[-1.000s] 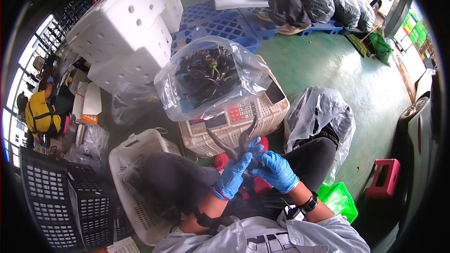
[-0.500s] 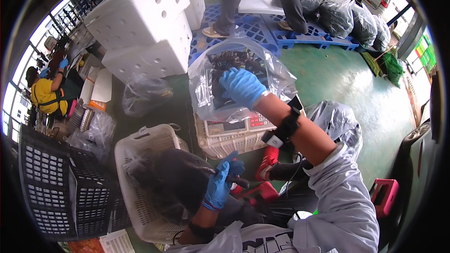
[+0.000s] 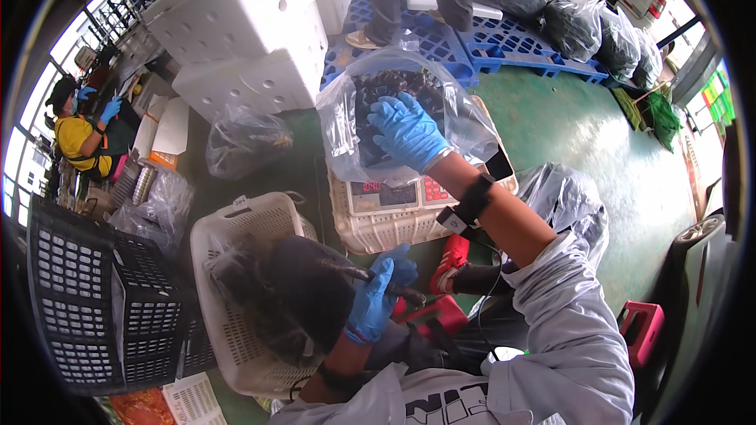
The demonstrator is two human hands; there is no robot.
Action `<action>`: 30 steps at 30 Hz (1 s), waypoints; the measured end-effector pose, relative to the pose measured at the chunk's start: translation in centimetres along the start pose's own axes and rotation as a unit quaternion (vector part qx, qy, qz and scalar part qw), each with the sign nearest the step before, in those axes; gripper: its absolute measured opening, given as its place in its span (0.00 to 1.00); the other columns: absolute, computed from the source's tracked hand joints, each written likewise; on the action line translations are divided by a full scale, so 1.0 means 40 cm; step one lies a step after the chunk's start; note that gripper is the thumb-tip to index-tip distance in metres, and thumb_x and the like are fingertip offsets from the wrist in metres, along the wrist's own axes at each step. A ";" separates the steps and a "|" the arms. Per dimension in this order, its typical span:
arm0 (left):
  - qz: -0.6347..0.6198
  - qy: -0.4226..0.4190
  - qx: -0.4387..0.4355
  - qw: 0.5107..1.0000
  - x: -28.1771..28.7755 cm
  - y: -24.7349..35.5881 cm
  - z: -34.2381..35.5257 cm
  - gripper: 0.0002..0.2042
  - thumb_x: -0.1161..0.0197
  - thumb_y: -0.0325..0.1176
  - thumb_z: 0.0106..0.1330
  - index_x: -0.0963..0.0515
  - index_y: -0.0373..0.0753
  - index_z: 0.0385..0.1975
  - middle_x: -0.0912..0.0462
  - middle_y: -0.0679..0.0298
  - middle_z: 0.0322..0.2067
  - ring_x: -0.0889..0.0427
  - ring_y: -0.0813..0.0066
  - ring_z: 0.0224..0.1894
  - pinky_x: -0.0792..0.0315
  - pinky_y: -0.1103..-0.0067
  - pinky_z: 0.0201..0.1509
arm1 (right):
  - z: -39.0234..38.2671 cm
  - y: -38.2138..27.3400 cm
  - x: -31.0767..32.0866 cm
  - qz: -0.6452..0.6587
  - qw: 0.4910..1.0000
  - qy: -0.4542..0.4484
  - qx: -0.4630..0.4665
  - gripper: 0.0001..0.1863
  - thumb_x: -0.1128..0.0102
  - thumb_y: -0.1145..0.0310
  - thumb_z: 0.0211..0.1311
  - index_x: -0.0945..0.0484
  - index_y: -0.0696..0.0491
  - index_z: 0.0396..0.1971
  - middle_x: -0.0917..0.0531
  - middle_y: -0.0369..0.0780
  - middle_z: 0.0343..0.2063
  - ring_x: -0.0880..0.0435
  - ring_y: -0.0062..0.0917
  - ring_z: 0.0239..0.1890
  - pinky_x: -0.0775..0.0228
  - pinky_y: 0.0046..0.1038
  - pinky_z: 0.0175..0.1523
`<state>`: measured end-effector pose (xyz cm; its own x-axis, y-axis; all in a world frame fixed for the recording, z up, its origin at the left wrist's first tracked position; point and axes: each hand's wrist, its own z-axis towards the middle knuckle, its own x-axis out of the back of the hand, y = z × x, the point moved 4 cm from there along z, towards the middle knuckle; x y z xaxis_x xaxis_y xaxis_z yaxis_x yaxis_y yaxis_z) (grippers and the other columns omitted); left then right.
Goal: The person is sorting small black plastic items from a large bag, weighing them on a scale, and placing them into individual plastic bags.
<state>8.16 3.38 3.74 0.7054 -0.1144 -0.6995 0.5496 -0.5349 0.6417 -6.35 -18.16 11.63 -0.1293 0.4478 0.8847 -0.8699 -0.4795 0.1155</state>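
Observation:
My left hand (image 3: 376,299), in a blue glove, is closed around a dark, long, slender piece (image 3: 346,267) whose kind I cannot make out. Both ends of it stick out of the fist, over my lap. My right hand (image 3: 408,132), also gloved in blue, reaches into a clear plastic bag (image 3: 339,138). Its fingers are stretched and slightly apart over the dark, lumpy contents (image 3: 386,85), and I see nothing held in them. The bag stands with its mouth spread on a scale (image 3: 383,198) with a lit display and red keys. Under the scale is an upturned cream crate (image 3: 394,233).
Left of my legs stands a white basket (image 3: 211,283) holding a clear bag of dark contents; black crates (image 3: 79,299) are beyond. White foam boxes (image 3: 236,16) stack at the far left. A person stands on blue pallets (image 3: 496,51); another (image 3: 79,138) works far left. A red stool (image 3: 642,330) is right.
My right hand has shifted slightly on the contents, its fingers now more stretched out. My left hand still grips the dark piece. The standing person's legs have moved left.

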 end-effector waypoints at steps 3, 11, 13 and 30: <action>0.016 -0.022 -0.037 0.999 -0.028 0.006 -0.002 0.24 0.53 0.43 0.70 0.37 0.32 0.59 0.25 0.60 0.43 0.25 0.72 0.46 0.32 0.75 0.54 | -0.091 -0.033 0.165 0.188 0.980 0.048 -0.044 0.13 0.42 0.68 0.54 0.23 0.50 0.41 0.24 0.38 0.42 0.25 0.32 0.47 0.34 0.33 0.52; 0.105 -0.060 -0.030 0.992 -0.072 -0.038 0.048 0.34 0.61 0.61 0.67 0.38 0.39 0.62 0.34 0.61 0.59 0.38 0.73 0.62 0.55 0.70 0.68 | -0.480 -0.203 0.281 0.476 0.864 -0.048 -0.160 0.17 0.38 0.67 0.56 0.27 0.52 0.45 0.23 0.43 0.40 0.22 0.36 0.45 0.31 0.30 0.51; 0.091 -0.070 -0.017 0.993 -0.086 -0.054 0.047 0.35 0.63 0.62 0.67 0.39 0.39 0.63 0.37 0.62 0.62 0.43 0.72 0.66 0.61 0.68 0.69 | -0.545 -0.219 0.271 0.507 0.838 -0.027 -0.200 0.19 0.37 0.67 0.56 0.29 0.53 0.47 0.22 0.42 0.40 0.22 0.30 0.44 0.32 0.28 0.52; 0.174 -0.042 -0.021 0.984 -0.024 -0.020 0.068 0.25 0.57 0.46 0.72 0.36 0.31 0.58 0.28 0.57 0.54 0.30 0.69 0.57 0.39 0.77 0.61 | -0.636 -0.148 0.276 0.734 0.516 -0.051 -0.439 0.10 0.50 0.72 0.64 0.29 0.57 0.44 0.27 0.30 0.30 0.30 0.09 0.32 0.35 0.13 0.40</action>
<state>5.83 1.65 3.05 0.8151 -0.3546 -0.4581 0.3008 -0.4166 0.8579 -14.73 8.82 9.21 -0.9686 0.0239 -0.2474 0.2430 0.3012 -0.9221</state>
